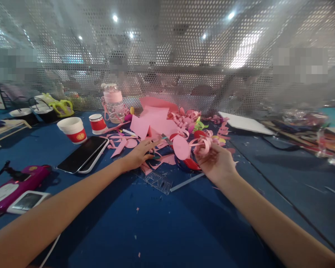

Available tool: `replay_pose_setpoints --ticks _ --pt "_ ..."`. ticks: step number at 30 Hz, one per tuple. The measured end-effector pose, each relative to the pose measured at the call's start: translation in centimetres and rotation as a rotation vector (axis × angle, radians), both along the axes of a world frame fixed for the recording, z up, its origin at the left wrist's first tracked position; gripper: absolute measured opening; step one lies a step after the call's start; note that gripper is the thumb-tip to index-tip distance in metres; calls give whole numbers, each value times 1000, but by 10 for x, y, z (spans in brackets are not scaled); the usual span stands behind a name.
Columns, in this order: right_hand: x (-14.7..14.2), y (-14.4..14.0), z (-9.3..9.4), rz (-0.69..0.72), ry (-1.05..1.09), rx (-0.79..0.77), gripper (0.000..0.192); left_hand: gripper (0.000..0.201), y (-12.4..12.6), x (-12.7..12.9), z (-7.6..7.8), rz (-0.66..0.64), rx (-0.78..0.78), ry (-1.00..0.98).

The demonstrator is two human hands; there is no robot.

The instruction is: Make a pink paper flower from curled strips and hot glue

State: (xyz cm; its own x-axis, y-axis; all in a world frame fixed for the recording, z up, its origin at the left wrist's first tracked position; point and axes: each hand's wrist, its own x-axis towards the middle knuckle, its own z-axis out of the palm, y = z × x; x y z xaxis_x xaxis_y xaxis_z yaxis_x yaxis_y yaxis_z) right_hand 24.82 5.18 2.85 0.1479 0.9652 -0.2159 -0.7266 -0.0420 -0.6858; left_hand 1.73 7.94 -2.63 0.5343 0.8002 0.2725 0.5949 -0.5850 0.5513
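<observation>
My right hand (216, 162) pinches a curled pink paper strip (203, 145) between thumb and fingers. Just left of it is a pink paper oval (181, 147); whether the two are joined I cannot tell. My left hand (139, 154) reaches into the paper scraps with its fingers stretched and the thumb apart. Close to its fingertips lies a small metal blade (166, 140), with a dark teal piece (155, 156) by the thumb, perhaps parts of scissors. In front of the hands are a clear plastic stencil ruler (158, 181) and a pale narrow strip (187, 182).
Pink paper sheets (156, 119) and curls pile up behind my hands. On the left stand paper cups (72, 129), a pink-lidded bottle (113, 102), phones (82, 154) and a purple device (19, 186). A white board (244, 123) lies to the right. Perforated metal panels (167, 56) close off the back.
</observation>
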Motion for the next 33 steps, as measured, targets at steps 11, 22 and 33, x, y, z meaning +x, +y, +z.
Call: replay_pose_setpoints --ticks 11,22,33 --pt "0 -3 1 24 -23 28 22 36 0 -3 -4 71 282 163" --pt "-3 -4 4 35 -33 20 27 32 -11 17 16 48 368 660" --pt "-1 -2 0 7 -10 22 21 20 -13 15 11 13 275 505"
